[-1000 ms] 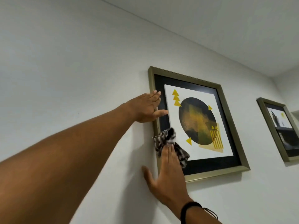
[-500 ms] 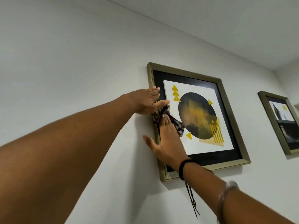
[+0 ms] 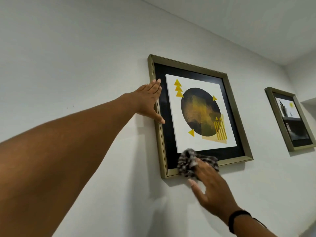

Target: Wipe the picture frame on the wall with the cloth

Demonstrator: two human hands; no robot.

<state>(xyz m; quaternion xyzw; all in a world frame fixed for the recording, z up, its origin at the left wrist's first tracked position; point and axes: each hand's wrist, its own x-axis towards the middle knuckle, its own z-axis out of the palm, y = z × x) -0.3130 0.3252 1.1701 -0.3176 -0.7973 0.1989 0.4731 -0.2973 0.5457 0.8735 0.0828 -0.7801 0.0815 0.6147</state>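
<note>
A gold-edged picture frame (image 3: pixel 236 117) hangs on the white wall, holding a black mat and a print with a dark circle and yellow triangles. My left hand (image 3: pixel 148 101) lies flat against the frame's left edge, fingers together, thumb on the black mat. A black-and-white checked cloth (image 3: pixel 189 162) is bunched on the frame's bottom rail near its left corner. My right hand (image 3: pixel 210 187) presses the cloth against the rail with flat fingers, thumb spread below the frame. A black band circles that wrist.
A second gold-framed picture (image 3: pixel 290 120) hangs further right on the same wall, near the room's corner. The ceiling (image 3: pixel 239 23) slopes across the top. Bare white wall (image 3: pixel 68 57) spreads to the left and below the frames.
My right hand has slid the cloth from the frame's left side, up by my left hand, down to the bottom rail. My left hand stays on the left edge.
</note>
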